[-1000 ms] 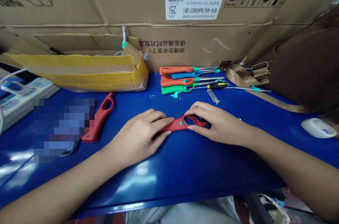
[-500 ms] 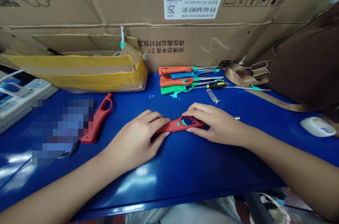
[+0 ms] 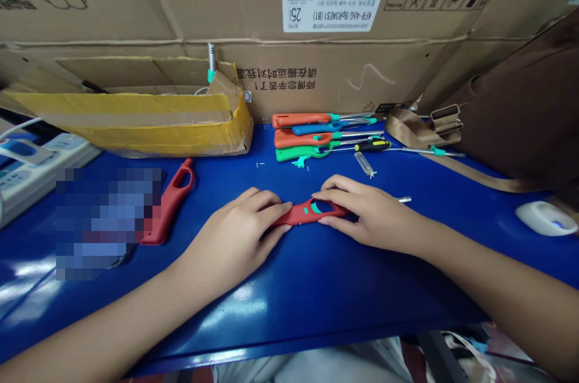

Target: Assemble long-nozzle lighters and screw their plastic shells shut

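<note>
A red lighter [image 3: 298,214] with a teal trigger lies across the middle of the blue table, gripped at both ends. My left hand [image 3: 246,226] is closed round its left end, thumb and fingers pinching the body. Around the ring end, my right hand [image 3: 366,208] is closed, fingertips on the upper and lower edges. A metal tube tip [image 3: 404,199] shows just behind my right wrist; the rest of that tube is hidden by the hand. To the left lies a separate red lighter shell [image 3: 169,211], its lower side next to a blurred-out patch.
Several long lighters [image 3: 303,139] lie stacked at the back, beside a yellow-and-black screwdriver [image 3: 373,145] and a small clear tank [image 3: 363,163]. A taped carton [image 3: 181,136] stands back left, a power strip [image 3: 45,169] at far left. A white object [image 3: 545,218] and brown strap [image 3: 484,177] are right.
Both hands keep their hold on the red lighter, which has barely moved. The metal tube tip behind my right wrist shows slightly more. The whole view has shifted a little.
</note>
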{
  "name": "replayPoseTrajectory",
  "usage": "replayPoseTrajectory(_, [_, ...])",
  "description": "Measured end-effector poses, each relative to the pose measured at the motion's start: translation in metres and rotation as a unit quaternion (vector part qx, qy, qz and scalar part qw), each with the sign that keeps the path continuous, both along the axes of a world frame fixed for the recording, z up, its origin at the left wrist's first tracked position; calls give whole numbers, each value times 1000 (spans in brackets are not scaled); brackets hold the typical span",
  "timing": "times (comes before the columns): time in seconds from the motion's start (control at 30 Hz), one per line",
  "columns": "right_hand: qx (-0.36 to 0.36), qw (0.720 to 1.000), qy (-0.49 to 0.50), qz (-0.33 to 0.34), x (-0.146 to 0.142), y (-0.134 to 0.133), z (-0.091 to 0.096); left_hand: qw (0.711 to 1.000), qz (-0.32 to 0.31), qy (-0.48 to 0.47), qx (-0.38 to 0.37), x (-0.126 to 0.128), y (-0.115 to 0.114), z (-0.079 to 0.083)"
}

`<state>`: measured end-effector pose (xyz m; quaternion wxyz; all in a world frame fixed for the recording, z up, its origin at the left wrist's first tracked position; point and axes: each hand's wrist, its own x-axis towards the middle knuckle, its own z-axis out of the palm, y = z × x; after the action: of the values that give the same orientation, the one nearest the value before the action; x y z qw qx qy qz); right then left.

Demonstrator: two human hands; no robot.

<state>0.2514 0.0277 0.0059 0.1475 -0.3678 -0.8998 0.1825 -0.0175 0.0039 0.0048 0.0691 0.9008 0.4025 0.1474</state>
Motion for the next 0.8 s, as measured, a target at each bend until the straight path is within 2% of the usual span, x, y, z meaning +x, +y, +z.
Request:
replayPoseTrajectory(0.2, [27, 998, -58, 5, -1, -2, 1, 999, -18, 24, 26, 3, 1, 0])
replayPoseTrajectory(0.4, [18, 999, -28, 24, 3, 0, -1, 998, -43, 3, 49, 3, 4, 0])
replayPoseTrajectory(0.6, [17, 999, 3, 47, 2, -1, 7, 997, -55, -49, 11, 2, 1, 2])
replayPoseTrajectory(0.8, [40, 998, -51, 18, 7, 2, 10, 998, -39, -49, 4, 3, 1, 5])
